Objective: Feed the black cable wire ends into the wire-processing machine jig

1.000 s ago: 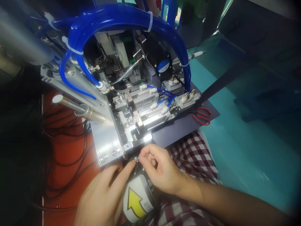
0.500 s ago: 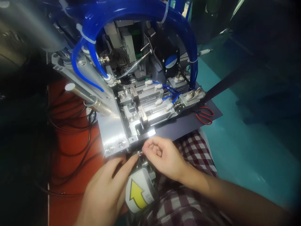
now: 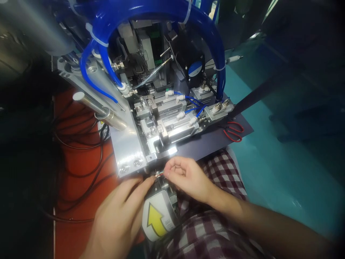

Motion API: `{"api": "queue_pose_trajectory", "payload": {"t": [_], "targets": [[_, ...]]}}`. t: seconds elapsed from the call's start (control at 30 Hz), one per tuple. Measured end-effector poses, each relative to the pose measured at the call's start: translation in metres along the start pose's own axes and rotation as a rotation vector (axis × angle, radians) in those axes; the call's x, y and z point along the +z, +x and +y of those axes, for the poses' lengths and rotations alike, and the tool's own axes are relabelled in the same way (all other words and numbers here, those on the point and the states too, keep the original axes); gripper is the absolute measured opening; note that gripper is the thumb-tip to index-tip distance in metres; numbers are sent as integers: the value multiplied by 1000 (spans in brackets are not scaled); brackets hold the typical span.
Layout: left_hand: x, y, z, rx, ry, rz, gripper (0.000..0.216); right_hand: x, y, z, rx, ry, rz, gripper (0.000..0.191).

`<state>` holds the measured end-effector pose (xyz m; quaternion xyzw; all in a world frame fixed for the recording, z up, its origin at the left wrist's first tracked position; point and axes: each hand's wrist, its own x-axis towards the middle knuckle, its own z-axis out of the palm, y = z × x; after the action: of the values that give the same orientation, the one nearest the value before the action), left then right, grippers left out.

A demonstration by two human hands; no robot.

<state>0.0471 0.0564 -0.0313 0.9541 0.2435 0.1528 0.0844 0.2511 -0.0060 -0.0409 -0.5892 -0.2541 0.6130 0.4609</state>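
Observation:
My right hand (image 3: 185, 178) is curled in a pinch at the front edge of a metal machine (image 3: 151, 118), with thumb and forefinger closed on a small bundle of thin coloured wires (image 3: 159, 174). My left hand (image 3: 121, 216) comes up from below, its fingertips pressed together at the other end of the same wires, just under the machine's aluminium plate (image 3: 126, 151). Below the hands sits a black part with a white label that bears a yellow arrow (image 3: 156, 219).
Thick blue air hoses (image 3: 161, 14) arch over the machine. A steel cylinder (image 3: 99, 111) sticks out at the left above black cables on an orange surface (image 3: 78, 169). Red-handled scissors (image 3: 233, 131) lie on the dark base plate. A teal floor is at the right. Checked cloth covers my lap.
Both hands have stayed pinched together at the plate's front edge, the wire end now showing between the fingertips. The view has shifted a little.

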Motion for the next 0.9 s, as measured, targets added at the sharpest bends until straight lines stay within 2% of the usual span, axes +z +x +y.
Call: {"api": "queue_pose_trajectory", "payload": {"t": [0.2, 0.37, 0.47, 0.63, 0.7, 0.9], "targets": [[0, 3, 4, -5, -10, 34, 26, 1, -5, -1, -256, -285, 124, 5], [4, -1, 4, -72, -43, 27, 29, 1, -4, -1, -158, -272, 85, 7], [7, -5, 4, -104, -63, 7, 30, 0, -6, 1, -174, -281, 65, 8], [7, -6, 5, -121, -83, 11, 30, -4, -7, 5, -512, -541, 109, 10], [6, -5, 5, -109, -76, 21, 28, -6, -5, 5, -591, -613, 98, 10], [4, -1, 6, -72, -46, 36, 28, -6, -4, 0, -583, -664, 75, 11]]}}
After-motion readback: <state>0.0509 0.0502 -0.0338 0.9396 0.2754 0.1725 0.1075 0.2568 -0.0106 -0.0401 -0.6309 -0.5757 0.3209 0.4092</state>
